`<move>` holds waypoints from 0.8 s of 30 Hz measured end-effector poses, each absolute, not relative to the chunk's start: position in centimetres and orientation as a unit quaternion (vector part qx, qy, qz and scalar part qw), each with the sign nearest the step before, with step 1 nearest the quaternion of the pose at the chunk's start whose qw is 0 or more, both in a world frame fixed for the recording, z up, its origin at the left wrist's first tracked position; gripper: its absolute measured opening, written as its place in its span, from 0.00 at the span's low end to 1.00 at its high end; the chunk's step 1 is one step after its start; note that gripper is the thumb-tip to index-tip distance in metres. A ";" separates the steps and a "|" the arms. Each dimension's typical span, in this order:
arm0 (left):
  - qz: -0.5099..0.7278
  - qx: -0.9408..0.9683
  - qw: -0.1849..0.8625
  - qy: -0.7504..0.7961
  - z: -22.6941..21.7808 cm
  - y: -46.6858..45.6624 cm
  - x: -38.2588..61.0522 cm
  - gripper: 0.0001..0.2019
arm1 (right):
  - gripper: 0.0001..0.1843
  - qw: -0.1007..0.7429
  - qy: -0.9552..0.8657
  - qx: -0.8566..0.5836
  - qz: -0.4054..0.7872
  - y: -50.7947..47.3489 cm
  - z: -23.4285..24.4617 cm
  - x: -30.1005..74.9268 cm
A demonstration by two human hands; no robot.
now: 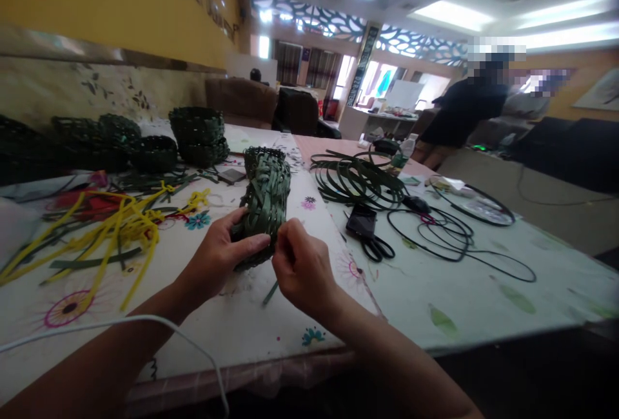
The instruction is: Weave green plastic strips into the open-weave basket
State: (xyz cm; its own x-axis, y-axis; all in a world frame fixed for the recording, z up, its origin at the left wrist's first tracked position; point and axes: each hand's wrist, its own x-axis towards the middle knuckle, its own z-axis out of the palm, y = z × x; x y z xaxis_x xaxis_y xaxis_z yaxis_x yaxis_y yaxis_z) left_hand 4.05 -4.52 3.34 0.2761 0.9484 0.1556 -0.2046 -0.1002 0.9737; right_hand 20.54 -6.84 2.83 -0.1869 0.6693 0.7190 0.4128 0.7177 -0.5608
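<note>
While it is held only at its near end: the woven basket (265,196) lies on its side on the table (242,335), just in front of the person, and could probably roll or twist if the grip eased.
Left hand: the left hand (220,253) wraps the basket's near end, thumb across the weave.
Right hand: the right hand (300,267) is closed in a pinch at the same end, apparently on a green strip (271,292) whose loose end pokes out below, between the hands.
Strip risk: a hard pull might kink it or drag neighbouring bands askew; a slack pinch might let it spring free.
Snag risk: the yellow strips (120,219) and the white cable (145,322) lie near the left forearm.
Basket's look: dark green flat bands, crossed into a tube, glossy and stiff-looking, unevenly gapped.
</note>
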 end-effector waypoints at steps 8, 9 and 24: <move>0.505 0.541 0.587 0.329 3.2 -4.2 3.4 0.17 | 0.09 0.514 -0.698 -0.256 0.428 -5.3 2.5 22.2; 0.504 0.541 0.587 0.330 3.2 -4.2 3.4 0.17 | 0.10 0.512 -0.693 -0.247 0.443 -5.1 2.5 22.3; 0.458 0.709 0.365 0.393 4.0 -3.8 2.8 0.16 | 0.21 0.577 -0.522 -0.319 0.541 -2.7 0.3 22.1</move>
